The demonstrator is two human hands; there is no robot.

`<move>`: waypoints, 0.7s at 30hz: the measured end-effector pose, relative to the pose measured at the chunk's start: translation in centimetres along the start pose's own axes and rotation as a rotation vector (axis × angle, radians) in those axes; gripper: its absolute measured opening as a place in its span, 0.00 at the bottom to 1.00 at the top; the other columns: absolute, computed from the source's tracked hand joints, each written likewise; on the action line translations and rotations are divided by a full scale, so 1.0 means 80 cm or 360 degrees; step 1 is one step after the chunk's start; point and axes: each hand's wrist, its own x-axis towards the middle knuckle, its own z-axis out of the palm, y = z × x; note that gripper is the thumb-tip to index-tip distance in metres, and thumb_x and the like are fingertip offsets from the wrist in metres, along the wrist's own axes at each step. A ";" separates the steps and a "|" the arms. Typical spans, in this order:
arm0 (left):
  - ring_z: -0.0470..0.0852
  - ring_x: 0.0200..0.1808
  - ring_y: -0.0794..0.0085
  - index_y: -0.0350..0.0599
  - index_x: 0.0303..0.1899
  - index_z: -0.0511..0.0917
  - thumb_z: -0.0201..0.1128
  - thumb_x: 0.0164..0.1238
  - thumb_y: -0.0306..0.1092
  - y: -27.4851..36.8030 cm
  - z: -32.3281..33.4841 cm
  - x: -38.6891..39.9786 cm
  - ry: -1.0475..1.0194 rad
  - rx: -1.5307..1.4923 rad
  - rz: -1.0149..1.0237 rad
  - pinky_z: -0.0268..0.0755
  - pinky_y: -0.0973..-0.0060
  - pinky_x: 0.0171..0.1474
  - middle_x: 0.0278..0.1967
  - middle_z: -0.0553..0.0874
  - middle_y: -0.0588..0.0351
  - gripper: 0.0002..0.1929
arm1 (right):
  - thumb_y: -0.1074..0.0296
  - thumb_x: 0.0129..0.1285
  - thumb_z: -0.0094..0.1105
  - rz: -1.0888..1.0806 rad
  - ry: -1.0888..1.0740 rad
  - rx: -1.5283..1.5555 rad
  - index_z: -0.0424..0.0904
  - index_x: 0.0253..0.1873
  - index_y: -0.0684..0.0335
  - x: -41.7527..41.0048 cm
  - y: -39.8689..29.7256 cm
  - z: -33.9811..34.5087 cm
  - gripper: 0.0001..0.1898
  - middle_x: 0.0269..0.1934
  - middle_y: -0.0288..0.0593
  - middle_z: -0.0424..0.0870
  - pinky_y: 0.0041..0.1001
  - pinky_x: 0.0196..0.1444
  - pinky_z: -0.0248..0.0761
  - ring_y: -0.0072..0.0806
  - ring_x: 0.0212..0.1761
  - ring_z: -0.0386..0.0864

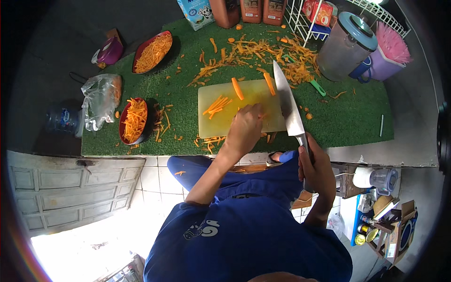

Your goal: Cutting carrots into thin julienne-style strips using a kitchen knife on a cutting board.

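My right hand grips the handle of a chef's knife, its blade pointing away from me over the right edge of a plastic cutting board. On the board my left hand rests with curled fingers; whether something is under them is hidden. Cut carrot sticks lie at the board's left. One carrot piece lies just beyond my left hand, and another is beside the blade at the far right of the board.
Carrot peelings and a green-handled peeler lie beyond the board on green matting. Two bowls of shredded carrot and a plastic bag are at left. A lidded plastic jug and wire rack stand at right.
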 end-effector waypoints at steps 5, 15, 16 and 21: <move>0.90 0.40 0.58 0.32 0.48 0.81 0.64 0.64 0.21 -0.011 -0.025 -0.020 -0.0009 -0.0061 0.0084 0.82 0.68 0.42 0.38 0.88 0.43 0.11 | 0.66 0.79 0.48 -0.0019 -0.0019 -0.0017 0.63 0.77 0.66 0.004 0.002 0.003 0.26 0.22 0.33 0.71 0.22 0.19 0.66 0.17 0.15 0.70; 0.88 0.42 0.62 0.41 0.56 0.83 0.72 0.64 0.30 -0.069 -0.105 -0.019 0.0241 0.0236 0.0024 0.81 0.69 0.43 0.44 0.89 0.48 0.19 | 0.66 0.79 0.49 0.0003 -0.0130 -0.0079 0.63 0.76 0.65 0.011 -0.012 0.011 0.26 0.25 0.40 0.80 0.25 0.23 0.70 0.19 0.18 0.75; 0.87 0.45 0.60 0.39 0.57 0.83 0.73 0.64 0.31 -0.067 -0.106 -0.021 0.0280 0.0163 -0.0075 0.80 0.67 0.45 0.47 0.89 0.47 0.20 | 0.66 0.78 0.49 -0.0020 -0.0163 -0.0070 0.63 0.76 0.65 0.011 -0.014 0.012 0.26 0.25 0.40 0.80 0.25 0.23 0.70 0.19 0.18 0.75; 0.84 0.43 0.53 0.36 0.52 0.83 0.74 0.61 0.31 -0.079 -0.090 -0.022 0.0466 0.0505 0.0111 0.77 0.62 0.50 0.42 0.86 0.43 0.19 | 0.65 0.78 0.50 -0.0106 -0.0231 -0.0086 0.63 0.76 0.66 0.013 -0.018 0.023 0.26 0.24 0.39 0.79 0.26 0.24 0.70 0.19 0.18 0.75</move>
